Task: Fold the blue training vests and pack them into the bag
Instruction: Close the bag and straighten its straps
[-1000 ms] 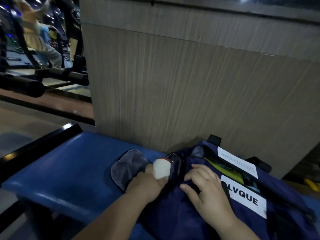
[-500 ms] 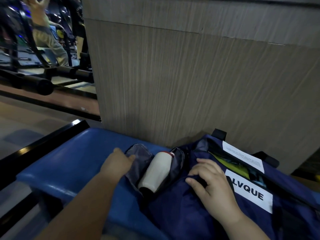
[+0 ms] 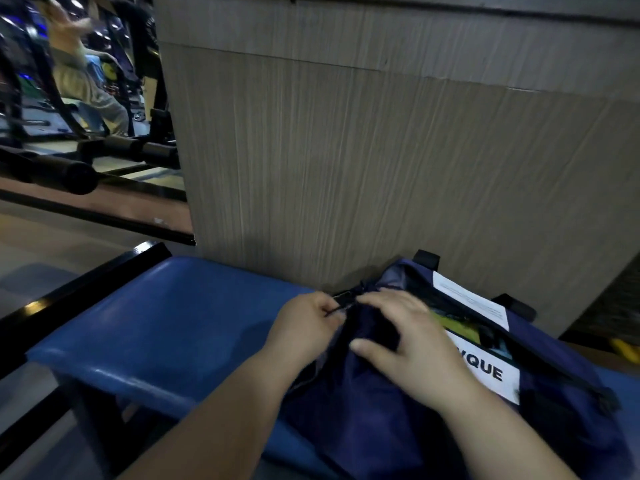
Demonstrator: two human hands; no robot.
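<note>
While pinching a thin dark zipper pull between thumb and forefinger of the left hand, presses the right hand down on the bunched fabric of a navy bag. Keeps the other left fingers curled under. Spreads and bends the right fingers over a fold just beside the pull, thumb stuck out toward the left, fingertips of both hands nearly meeting at the zip's end.

Lies, as to the bag, on the right part of a blue padded worktop, far side close to a wood-grain panel. Gapes open along the top, showing a yellow-green patch inside, too dim to tell whether vest fabric. Bears a white label on the near side reading "VQUE", its first letters hidden by the right wrist, and a white printed sheet along the far edge of the opening. Sticks up a black strap at the far end, against the panel.

Beyond the worktop's left edge: a black rail, a black padded roller on gym machinery, and a blurred person among the machines.
</note>
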